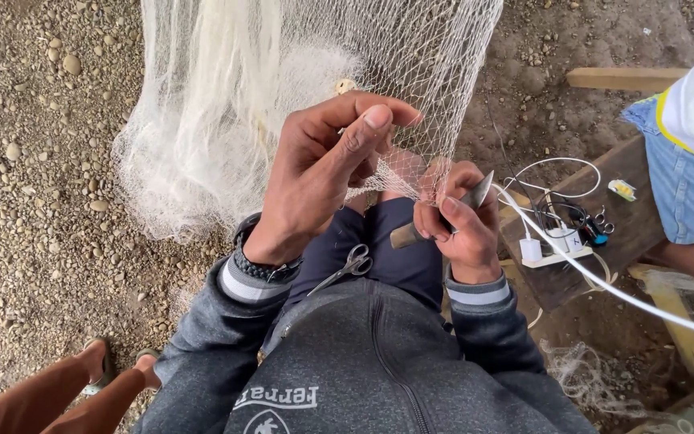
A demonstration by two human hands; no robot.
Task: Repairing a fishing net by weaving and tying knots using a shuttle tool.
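Two bare hands work close together at the middle of the view, seen from above over a grey zipped sweatshirt. A pale, fine-meshed fishing net (315, 88) hangs down from the far edge and bunches into a thick white mass on the far left, over stony ground (34, 161). The left hand (323, 161), with a dark braided wristband, reaches up into the lower edge of the net; its fingers (371, 120) are curled and pinched together on a few strands of mesh, the thumb pressed against the forefinger. Just to its right, almost touching it, the right hand (463, 221) is closed in a firm grip around a netting needle (443, 215), a slim tool with a brownish butt pointing near-left and a grey pointed tip pointing far-right. A white cord (604, 283) runs from that hand off to the near right. Small metal scissors (345, 268) lie closed on the dark shorts in the lap, just near the left wrist. On the right, a dark wooden board (636, 233) carries a white power strip (552, 251) with plugs and looped cables. Another person in denim shorts (688, 201) sits at the far right edge. Someone's sandalled feet (114, 366) show at the near left.
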